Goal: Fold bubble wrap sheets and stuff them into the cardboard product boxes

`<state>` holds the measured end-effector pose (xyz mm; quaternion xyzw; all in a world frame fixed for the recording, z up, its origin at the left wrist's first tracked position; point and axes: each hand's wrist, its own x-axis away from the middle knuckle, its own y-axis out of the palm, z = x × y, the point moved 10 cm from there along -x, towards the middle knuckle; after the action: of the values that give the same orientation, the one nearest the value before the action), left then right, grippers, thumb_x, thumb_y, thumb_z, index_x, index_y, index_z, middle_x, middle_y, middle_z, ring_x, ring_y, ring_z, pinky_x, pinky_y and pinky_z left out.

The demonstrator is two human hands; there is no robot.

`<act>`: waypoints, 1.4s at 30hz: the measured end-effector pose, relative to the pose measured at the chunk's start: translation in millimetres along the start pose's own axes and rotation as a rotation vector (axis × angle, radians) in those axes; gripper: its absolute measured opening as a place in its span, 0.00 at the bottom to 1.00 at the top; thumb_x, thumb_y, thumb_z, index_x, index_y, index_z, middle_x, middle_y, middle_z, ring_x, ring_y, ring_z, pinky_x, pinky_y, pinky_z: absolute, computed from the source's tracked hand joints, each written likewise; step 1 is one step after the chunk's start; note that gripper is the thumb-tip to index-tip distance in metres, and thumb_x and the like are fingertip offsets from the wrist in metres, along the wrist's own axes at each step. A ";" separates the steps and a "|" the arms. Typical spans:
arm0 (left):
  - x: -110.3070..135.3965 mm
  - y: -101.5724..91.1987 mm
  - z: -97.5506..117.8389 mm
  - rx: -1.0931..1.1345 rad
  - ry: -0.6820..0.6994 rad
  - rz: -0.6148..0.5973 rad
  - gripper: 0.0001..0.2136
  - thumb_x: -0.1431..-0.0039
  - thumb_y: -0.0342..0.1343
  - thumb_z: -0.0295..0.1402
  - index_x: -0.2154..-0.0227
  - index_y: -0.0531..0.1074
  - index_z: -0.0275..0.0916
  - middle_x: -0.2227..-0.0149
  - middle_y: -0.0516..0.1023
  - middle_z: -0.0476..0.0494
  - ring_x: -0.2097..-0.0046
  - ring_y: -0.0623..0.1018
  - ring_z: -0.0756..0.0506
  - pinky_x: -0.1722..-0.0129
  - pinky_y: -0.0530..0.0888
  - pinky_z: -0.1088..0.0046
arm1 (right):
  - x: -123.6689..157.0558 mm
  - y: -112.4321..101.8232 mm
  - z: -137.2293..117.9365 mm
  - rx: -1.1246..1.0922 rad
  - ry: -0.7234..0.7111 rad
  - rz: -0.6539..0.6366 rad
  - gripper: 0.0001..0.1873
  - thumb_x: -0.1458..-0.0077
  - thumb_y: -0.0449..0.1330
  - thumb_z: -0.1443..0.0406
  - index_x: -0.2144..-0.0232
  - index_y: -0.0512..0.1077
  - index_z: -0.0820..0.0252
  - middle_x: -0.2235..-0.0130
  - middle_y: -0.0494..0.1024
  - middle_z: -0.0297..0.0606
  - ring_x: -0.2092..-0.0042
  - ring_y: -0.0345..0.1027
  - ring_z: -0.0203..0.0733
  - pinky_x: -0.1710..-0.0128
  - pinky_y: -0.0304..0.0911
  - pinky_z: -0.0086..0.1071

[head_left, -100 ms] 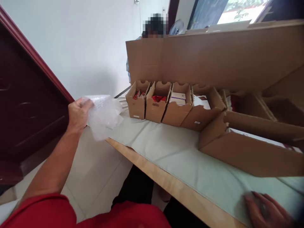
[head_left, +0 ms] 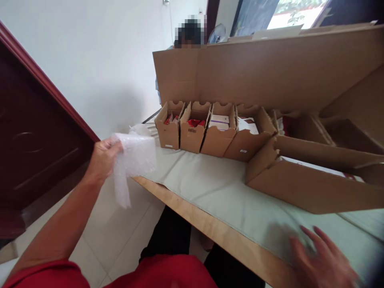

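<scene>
left hand grips crinkled, translucent plastic; right hand splays near cloth.

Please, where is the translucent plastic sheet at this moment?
In the head view, the translucent plastic sheet is left of centre, held in the left hand, by the left end of the table and left of the leftmost cardboard box.

On your left is a dark red door, next to a white wall. Pale floor tiles lie below you. Across from you, another person is partly hidden behind a big brown cardboard sheet. Past it, you see a round fan and a bright window.
</scene>
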<state>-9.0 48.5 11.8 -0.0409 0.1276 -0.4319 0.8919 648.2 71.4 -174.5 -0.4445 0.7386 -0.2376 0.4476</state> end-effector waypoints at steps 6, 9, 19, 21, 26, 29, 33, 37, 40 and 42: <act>116.8 179.2 -44.3 0.053 -0.280 -0.740 0.17 0.55 0.66 0.46 0.76 0.74 0.36 0.75 0.76 0.48 0.71 0.73 0.49 0.71 0.68 0.75 | 57.3 15.4 -216.1 -0.472 -0.524 -0.165 0.45 0.42 0.67 0.56 0.28 0.51 0.43 0.31 0.62 0.48 0.35 0.62 0.62 0.42 0.64 0.58; 165.1 234.6 -58.1 0.147 -0.399 -0.966 0.18 0.56 0.67 0.48 0.77 0.72 0.36 0.77 0.72 0.50 0.74 0.70 0.51 0.73 0.66 0.76 | 57.7 12.4 -241.4 -0.547 -0.462 -0.119 0.41 0.42 0.68 0.60 0.30 0.57 0.43 0.32 0.65 0.46 0.35 0.63 0.59 0.41 0.64 0.56; 219.4 259.7 -88.6 -0.112 -0.436 -1.484 0.12 0.51 0.60 0.35 0.64 0.78 0.36 0.68 0.77 0.49 0.69 0.72 0.49 0.69 0.65 0.75 | 64.1 47.6 -144.0 -1.221 0.611 -0.491 0.18 0.51 0.71 0.50 0.69 0.75 0.56 0.74 0.75 0.32 0.75 0.67 0.38 0.75 0.64 0.30; 216.0 259.8 -98.0 -0.221 -0.413 -1.544 0.10 0.53 0.59 0.34 0.68 0.77 0.36 0.71 0.76 0.50 0.70 0.71 0.49 0.71 0.64 0.75 | 68.3 48.9 -122.0 -1.318 0.788 -0.446 0.21 0.55 0.73 0.50 0.69 0.74 0.57 0.75 0.75 0.32 0.76 0.66 0.37 0.76 0.64 0.30; 169.8 269.4 -111.8 -0.303 -0.380 -1.402 0.10 0.57 0.60 0.37 0.71 0.76 0.37 0.74 0.74 0.52 0.72 0.70 0.49 0.70 0.63 0.75 | 68.1 31.2 -55.6 -1.360 0.883 -0.152 0.25 0.59 0.73 0.47 0.63 0.77 0.54 0.63 0.81 0.38 0.64 0.76 0.45 0.76 0.67 0.31; 148.0 274.4 -117.6 -0.347 -0.329 -1.311 0.12 0.57 0.61 0.40 0.71 0.76 0.38 0.75 0.73 0.52 0.72 0.69 0.49 0.70 0.63 0.75 | 81.0 -3.5 -19.1 -1.182 0.851 0.092 0.21 0.50 0.69 0.46 0.61 0.77 0.52 0.50 0.80 0.40 0.54 0.77 0.48 0.71 0.70 0.32; 142.4 277.4 -121.3 -0.421 -0.240 -1.287 0.14 0.56 0.60 0.44 0.72 0.74 0.37 0.76 0.71 0.52 0.72 0.68 0.50 0.71 0.62 0.75 | 81.8 -52.7 -33.5 -0.813 0.585 0.139 0.13 0.39 0.63 0.53 0.60 0.79 0.54 0.52 0.81 0.41 0.55 0.77 0.46 0.64 0.70 0.34; 142.0 276.0 -123.9 -0.539 -0.139 -1.286 0.14 0.55 0.57 0.45 0.74 0.70 0.38 0.77 0.68 0.53 0.73 0.67 0.49 0.73 0.61 0.74 | 43.7 -42.0 -113.2 -0.593 0.128 -0.093 0.10 0.34 0.58 0.59 0.57 0.79 0.53 0.56 0.83 0.40 0.55 0.77 0.46 0.56 0.72 0.40; 135.4 275.2 -114.7 -0.603 0.026 -1.263 0.13 0.52 0.55 0.44 0.71 0.72 0.39 0.75 0.70 0.52 0.71 0.69 0.48 0.72 0.63 0.73 | 5.5 -3.0 -174.0 -0.373 -0.257 -0.220 0.13 0.33 0.55 0.65 0.50 0.76 0.53 0.49 0.81 0.41 0.45 0.72 0.48 0.45 0.68 0.44; 129.2 274.2 -105.6 -0.663 0.154 -1.243 0.14 0.49 0.53 0.42 0.65 0.75 0.39 0.71 0.75 0.50 0.68 0.73 0.46 0.69 0.66 0.72 | -17.7 37.0 -189.8 -0.105 -0.381 -0.336 0.18 0.35 0.55 0.69 0.45 0.74 0.57 0.41 0.77 0.45 0.37 0.65 0.52 0.42 0.63 0.47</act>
<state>248.3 122.6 -165.0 -0.3452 0.2680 -0.8010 0.4091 469.8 96.1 -101.9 -0.6204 0.5682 -0.1821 0.5090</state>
